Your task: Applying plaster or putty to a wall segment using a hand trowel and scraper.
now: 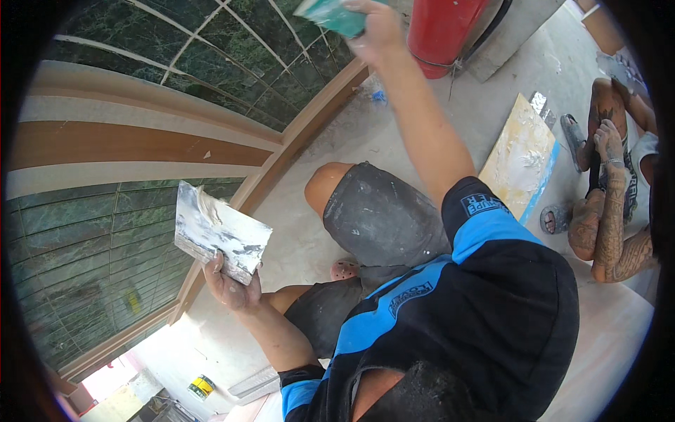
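My left hand [234,287] grips the lower edge of a flat board [223,232] smeared with white paste, a thicker lump sitting near its upper edge. High in the view, my right hand [380,35] is closed around a flat green spreader [336,15], partly smeared by motion. The spreader is close in front of dark green marbled tiles [211,53] with whitish joint lines; whether it touches them I cannot tell. Below them, a brown wooden band [140,144] separates a second tiled panel [84,239], which the board partly covers.
A red cylinder [446,32] with a black hose stands beyond my right arm. On the floor to the right lies a board [520,151] covered in pale paste. Another person [615,169] sits at the far right, near grey slippers [555,219]. A yellow-and-green can [202,387] stands lower left.
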`<state>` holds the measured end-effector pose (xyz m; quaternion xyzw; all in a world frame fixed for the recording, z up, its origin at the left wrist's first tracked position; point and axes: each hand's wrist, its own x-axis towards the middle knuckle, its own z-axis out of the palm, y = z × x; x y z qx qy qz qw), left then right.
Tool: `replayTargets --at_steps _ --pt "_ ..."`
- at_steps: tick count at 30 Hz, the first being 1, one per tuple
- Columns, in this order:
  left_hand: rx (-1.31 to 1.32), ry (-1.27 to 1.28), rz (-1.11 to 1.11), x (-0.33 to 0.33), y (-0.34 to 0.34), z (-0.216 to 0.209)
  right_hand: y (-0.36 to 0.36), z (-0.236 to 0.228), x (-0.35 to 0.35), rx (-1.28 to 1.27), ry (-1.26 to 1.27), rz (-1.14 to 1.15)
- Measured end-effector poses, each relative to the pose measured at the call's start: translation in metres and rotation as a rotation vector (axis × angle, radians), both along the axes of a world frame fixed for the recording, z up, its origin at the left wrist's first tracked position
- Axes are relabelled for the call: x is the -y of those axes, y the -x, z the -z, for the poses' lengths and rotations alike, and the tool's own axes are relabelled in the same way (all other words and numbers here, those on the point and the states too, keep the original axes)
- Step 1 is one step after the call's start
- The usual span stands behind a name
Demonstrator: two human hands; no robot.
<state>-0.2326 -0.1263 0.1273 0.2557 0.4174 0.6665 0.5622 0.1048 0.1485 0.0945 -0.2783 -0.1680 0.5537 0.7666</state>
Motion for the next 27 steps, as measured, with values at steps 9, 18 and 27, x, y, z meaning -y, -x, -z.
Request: replayTargets --at_steps 9,18,27 --pt "-0.019 0.005 -0.021 0.007 -0.008 -0.002 -0.008 0.094 -0.005 0.640 0.067 0.382" --pt "-0.028 0.034 -0.006 0.008 -0.015 0.001 0.014 0.113 0.009 0.566 0.141 0.199" --pt "0.008 0.108 -0.103 -0.008 -0.048 -0.003 -0.027 0.056 -0.045 0.848 0.091 0.165"
